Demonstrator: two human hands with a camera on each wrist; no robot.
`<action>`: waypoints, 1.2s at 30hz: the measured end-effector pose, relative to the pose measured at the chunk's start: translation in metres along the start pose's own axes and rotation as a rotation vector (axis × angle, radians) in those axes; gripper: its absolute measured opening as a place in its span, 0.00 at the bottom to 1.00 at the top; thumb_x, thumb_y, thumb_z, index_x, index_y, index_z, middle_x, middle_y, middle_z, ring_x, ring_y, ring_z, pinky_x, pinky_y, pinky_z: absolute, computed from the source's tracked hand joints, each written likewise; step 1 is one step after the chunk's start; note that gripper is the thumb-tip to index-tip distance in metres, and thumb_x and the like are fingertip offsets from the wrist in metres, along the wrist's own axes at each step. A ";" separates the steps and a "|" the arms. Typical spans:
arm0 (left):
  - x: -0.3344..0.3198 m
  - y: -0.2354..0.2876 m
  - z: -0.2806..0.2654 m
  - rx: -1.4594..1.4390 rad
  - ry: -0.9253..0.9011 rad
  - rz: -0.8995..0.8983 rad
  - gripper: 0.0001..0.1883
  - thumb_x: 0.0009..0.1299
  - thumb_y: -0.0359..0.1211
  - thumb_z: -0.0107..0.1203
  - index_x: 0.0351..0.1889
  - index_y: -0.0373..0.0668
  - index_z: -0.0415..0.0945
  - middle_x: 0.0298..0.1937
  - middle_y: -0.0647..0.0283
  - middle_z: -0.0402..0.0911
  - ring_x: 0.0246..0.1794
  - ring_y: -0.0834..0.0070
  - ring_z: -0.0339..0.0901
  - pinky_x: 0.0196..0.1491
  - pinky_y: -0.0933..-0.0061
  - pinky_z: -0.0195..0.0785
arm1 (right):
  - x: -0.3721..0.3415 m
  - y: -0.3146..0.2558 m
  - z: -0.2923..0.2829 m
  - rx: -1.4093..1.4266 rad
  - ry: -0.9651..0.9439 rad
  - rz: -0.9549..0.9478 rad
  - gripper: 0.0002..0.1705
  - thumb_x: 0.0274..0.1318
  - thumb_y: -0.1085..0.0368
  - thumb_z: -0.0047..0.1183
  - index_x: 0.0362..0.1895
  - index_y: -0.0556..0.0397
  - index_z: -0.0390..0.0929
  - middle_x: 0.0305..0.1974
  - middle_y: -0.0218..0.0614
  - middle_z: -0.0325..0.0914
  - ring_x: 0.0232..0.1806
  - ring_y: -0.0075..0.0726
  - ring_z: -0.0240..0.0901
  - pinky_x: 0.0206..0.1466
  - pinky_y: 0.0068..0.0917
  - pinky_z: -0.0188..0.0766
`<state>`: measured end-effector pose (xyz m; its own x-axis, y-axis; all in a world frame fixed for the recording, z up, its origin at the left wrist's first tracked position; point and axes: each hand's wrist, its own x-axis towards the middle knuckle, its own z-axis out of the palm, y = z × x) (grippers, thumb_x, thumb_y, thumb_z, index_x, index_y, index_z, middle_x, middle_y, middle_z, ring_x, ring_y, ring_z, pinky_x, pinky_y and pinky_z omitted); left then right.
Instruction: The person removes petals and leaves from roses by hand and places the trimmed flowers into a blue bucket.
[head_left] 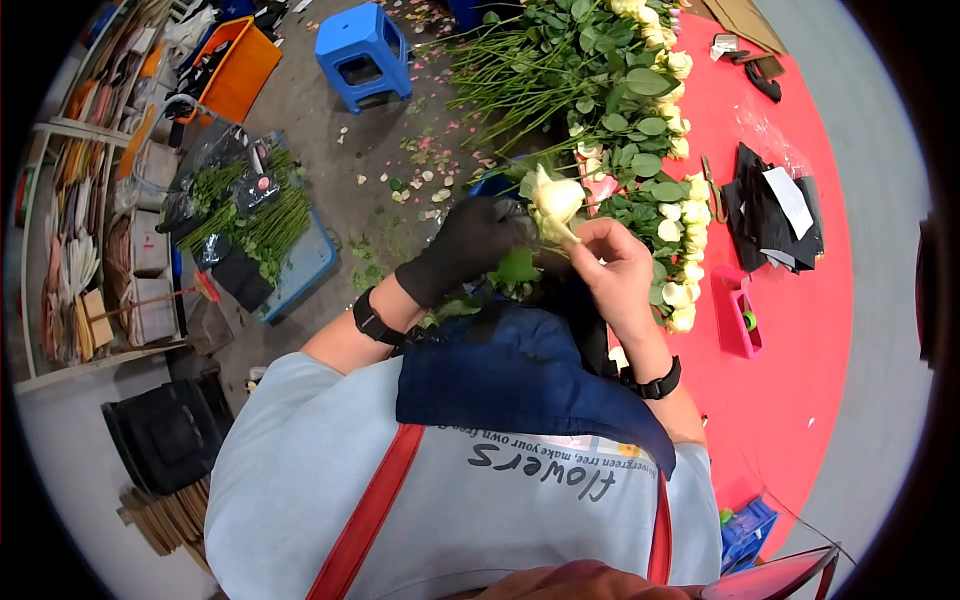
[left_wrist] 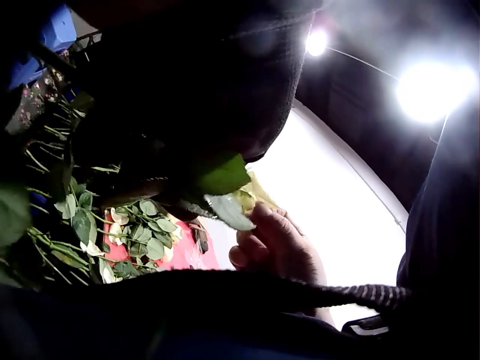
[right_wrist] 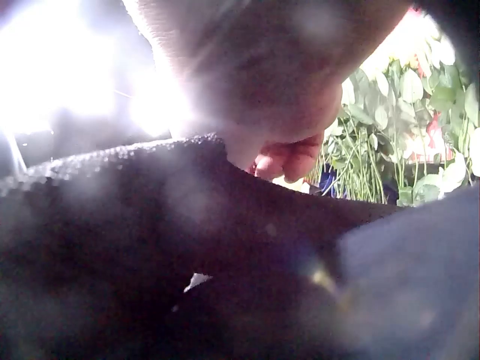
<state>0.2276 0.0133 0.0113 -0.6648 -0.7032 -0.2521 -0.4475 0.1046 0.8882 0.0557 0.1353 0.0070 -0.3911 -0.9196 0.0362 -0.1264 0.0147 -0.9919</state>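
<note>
A cream-white rose (head_left: 556, 197) stands between the two hands in front of the chest in the head view. My left hand (head_left: 465, 245), in a black glove, grips it just below the bloom; the stem is mostly hidden behind the glove and apron. With thumb and fingertips, my bare right hand (head_left: 618, 275) pinches an outer petal at the bloom's lower edge. The left wrist view shows the right fingers (left_wrist: 274, 229) at the pale petals (left_wrist: 259, 193), beside a green leaf (left_wrist: 225, 176). In the right wrist view the petals are hidden behind the hand (right_wrist: 270, 67).
Many cut white roses (head_left: 670, 120) lie along the edge of a red table (head_left: 790, 360), stems outward. On it are scissors (head_left: 714, 190), black wrapping (head_left: 765, 215) and a pink tape dispenser (head_left: 741, 315). A blue stool (head_left: 362, 52) and a blue crate of stems (head_left: 305, 265) stand on the petal-strewn floor.
</note>
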 end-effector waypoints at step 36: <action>-0.003 -0.042 -0.022 -0.095 -0.315 -0.115 0.12 0.65 0.32 0.59 0.44 0.36 0.81 0.33 0.67 0.81 0.32 0.83 0.72 0.37 0.77 0.67 | -0.013 0.033 0.026 0.459 -0.074 0.386 0.26 0.56 0.66 0.64 0.57 0.57 0.70 0.37 0.26 0.78 0.30 0.14 0.70 0.32 0.15 0.68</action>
<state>0.2615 -0.0044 -0.0165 -0.7719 -0.4536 -0.4455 -0.4823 -0.0388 0.8751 0.0807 0.1379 -0.0291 -0.2637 -0.9068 -0.3289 0.4250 0.1969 -0.8835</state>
